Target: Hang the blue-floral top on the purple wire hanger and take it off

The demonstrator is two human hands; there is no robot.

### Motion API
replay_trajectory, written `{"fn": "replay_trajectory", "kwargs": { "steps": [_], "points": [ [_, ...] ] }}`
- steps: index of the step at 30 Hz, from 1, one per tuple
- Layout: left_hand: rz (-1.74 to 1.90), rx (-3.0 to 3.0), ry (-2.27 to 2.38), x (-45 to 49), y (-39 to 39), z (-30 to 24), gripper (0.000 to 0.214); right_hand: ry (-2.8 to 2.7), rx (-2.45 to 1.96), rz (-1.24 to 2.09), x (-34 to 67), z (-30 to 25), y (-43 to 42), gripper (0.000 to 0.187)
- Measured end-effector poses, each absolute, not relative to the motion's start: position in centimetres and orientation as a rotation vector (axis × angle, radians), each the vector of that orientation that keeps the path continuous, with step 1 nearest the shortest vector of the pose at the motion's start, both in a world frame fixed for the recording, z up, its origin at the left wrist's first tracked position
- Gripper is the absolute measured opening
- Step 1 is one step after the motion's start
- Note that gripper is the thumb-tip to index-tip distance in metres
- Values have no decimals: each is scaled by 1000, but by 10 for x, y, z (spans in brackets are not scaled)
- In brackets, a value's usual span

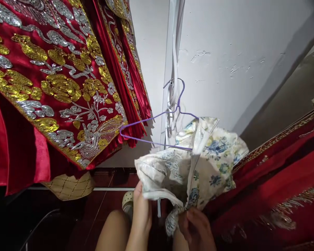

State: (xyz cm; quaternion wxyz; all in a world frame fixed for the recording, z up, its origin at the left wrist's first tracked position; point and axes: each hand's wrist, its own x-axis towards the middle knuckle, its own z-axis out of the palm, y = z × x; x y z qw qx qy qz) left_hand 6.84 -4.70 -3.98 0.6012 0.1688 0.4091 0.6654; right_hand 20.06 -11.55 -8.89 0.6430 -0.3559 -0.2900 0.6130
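Observation:
A white floral top (214, 157) with blue and yellow flowers and pale trim hangs half on a purple wire hanger (157, 143). One side of the top covers the hanger's right arm, while the left arm of the hanger is bare. My left hand (142, 207) grips the lower left edge of the top, its fingers partly hidden behind the cloth. Lower right, my right hand (197, 223) is closed in a pinch on the front edge of the top. The hanger's hook meets a white strap (174, 52) running down the wall.
Red sequined garments (65, 80) with gold and silver embroidery hang at the left. More red cloth (285, 184) is at the right. Behind stands a white wall (225, 42) with peeling marks. A cream clog (127, 199) and a woven tan item (70, 186) appear below.

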Motion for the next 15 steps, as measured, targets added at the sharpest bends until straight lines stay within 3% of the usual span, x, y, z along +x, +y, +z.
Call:
{"fn": "replay_trajectory", "kwargs": {
  "steps": [6, 15],
  "points": [
    [1314, 546, 1023, 42, -80, -56, 40, -710, -1069, 1444, 209, -104, -109, 50],
    [1271, 627, 632, 38, -103, -27, 33, -1196, -1408, 1448, 193, -121, -112, 34]
  ]
}}
